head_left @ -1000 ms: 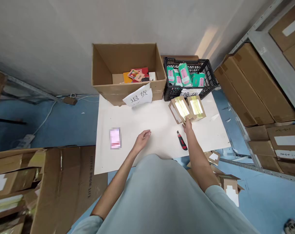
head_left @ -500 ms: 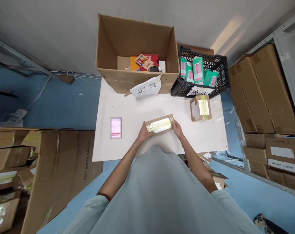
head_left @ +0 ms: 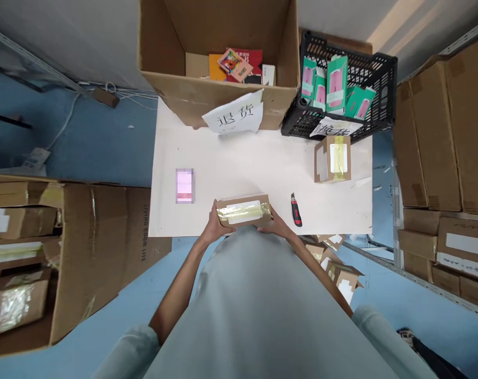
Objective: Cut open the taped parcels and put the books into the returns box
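Observation:
A taped cardboard box (head_left: pixel 242 211) with a white label is held between my two hands, close to my body above the table's front edge. My left hand (head_left: pixel 215 223) grips its left end, thumb along the near side. At the other end my right hand (head_left: pixel 275 223) is closed on the right side. On the table to the right of that hand lies a red and black utility knife (head_left: pixel 296 210). A smaller taped box (head_left: pixel 332 159) stands farther back on the right.
On the white table (head_left: pixel 231 158) are a large open carton (head_left: pixel 171 87) with booklets, a black crate (head_left: pixel 386 84) of green-and-pink boxes, and a pixelated pink item (head_left: pixel 184 186). Parcels fill a carton (head_left: pixel 92 252) at left; boxes (head_left: pixel 463 247) line the right shelf. A person's shoe (head_left: pixel 406 335) shows lower right.
Both hands have drawn the box nearer to my body. The utility knife, covered before by my right arm, now shows. My view has shifted, so the table appears closer.

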Demonstrator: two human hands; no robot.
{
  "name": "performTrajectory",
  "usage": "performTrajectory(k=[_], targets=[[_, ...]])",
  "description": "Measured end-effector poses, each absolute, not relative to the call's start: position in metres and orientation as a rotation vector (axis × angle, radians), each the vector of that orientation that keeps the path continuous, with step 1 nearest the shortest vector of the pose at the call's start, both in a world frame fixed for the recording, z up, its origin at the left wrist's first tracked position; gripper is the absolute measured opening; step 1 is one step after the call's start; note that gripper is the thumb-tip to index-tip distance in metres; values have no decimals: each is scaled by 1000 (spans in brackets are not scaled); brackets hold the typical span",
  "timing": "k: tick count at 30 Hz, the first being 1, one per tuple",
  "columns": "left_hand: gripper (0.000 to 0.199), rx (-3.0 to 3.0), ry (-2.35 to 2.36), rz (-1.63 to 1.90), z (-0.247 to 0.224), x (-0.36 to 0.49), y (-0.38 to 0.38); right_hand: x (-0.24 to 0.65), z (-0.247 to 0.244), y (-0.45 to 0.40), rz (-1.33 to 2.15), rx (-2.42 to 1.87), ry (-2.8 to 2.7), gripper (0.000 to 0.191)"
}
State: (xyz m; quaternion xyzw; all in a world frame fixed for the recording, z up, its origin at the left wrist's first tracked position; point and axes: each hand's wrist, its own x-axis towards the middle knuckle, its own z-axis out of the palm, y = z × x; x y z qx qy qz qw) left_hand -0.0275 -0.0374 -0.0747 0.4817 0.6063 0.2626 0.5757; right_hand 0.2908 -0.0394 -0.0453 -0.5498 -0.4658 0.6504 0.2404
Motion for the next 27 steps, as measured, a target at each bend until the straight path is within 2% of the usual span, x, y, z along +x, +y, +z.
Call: performTrajectory(k=[3,6,8,11,14,16,23,27], targets=[[175,1054,1451,561,-73,-28,-34,297,-55,-41,1635,-1599,-1343,110],[162,955,1471,581,-61,-27,-29,303,-54,-41,1515,-1704,-1344,96],[143,900,1522,638,-50,-25,-24,308,-47,-38,1449,-1745,-1318,87],[101,870,1609,713,-40,-16,-14,313,-37,-31,1334,-1851,-1224,67],[65,834,1682,675,-42,-2,-6,313,-42,-23,1274,-1999,-1187,63],[52,800,1705,646,-49,5,-5,313,-52,-22,1331,-2039,-1213,60],[54,701,1694,686,-80,-5,-45,325,-82,-61,1426,-2021,-1033,61],[48,729,1714,627,-85,-9,-70,326,-86,-87,1508,-1956,-1011,54]])
